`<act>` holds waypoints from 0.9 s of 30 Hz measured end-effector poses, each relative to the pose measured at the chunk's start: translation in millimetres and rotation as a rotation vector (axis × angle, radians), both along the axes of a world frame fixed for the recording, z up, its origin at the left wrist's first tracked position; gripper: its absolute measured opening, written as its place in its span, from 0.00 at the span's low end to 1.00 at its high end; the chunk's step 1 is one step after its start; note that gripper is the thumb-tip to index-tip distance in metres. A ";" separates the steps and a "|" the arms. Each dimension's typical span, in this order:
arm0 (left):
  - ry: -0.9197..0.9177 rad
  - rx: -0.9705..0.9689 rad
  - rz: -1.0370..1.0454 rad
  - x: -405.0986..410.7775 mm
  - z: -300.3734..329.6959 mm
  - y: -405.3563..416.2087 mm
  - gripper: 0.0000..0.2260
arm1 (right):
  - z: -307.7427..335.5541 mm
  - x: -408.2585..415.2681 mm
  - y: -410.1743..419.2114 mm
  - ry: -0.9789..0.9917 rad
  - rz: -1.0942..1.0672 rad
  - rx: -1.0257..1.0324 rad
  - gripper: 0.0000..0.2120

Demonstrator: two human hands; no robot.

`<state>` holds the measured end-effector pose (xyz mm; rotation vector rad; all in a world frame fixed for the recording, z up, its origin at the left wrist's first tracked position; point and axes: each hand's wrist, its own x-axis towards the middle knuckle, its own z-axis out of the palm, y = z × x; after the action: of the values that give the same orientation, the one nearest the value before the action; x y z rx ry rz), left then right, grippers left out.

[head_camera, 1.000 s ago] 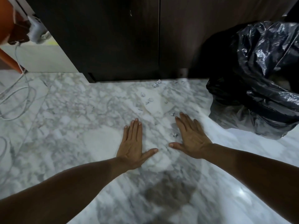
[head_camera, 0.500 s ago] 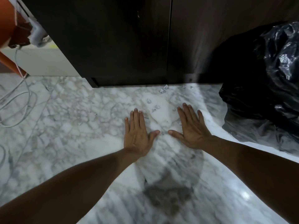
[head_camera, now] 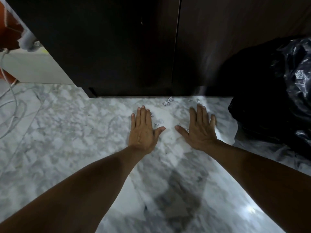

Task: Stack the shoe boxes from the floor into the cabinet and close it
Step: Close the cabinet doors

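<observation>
Cabinet (head_camera: 127, 47): straight ahead of the fingertips, just past them; both dark doors look shut, their seam running upright.
Nearer hand: about equal; seam lies closer to the right hand (head_camera: 200, 130).
Left hand (head_camera: 143, 130): fingers straight, palm down, holding nothing.
Right hand: same, fingers spread, empty.
Shoe boxes: none in view.
Floor (head_camera: 67, 132): marble, small foil scraps (head_camera: 168, 102) beside the fingers.

Both forearms are bare to the frame's edge, with no sleeve showing. The left hand (head_camera: 143, 130) and right hand (head_camera: 200, 132) wear nothing.
</observation>
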<state>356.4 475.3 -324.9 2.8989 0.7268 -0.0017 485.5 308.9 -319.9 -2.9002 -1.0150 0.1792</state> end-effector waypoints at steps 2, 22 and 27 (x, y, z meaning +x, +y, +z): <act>-0.018 -0.019 -0.032 1.6 -2.6 0.8 0.46 | 0.9 12.6 8.0 0.018 -0.039 0.014 0.47; -0.407 -0.009 0.043 23.1 -10.5 13.7 0.12 | -3.7 46.7 46.9 0.035 0.198 0.342 0.31; -0.419 -0.012 -0.045 23.6 -12.4 15.1 0.16 | -3.8 47.3 58.7 -0.037 0.283 0.253 0.26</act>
<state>380.0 490.4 -337.2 2.7611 0.5798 0.5724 532.9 367.6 -323.6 -2.5356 -1.3439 0.0087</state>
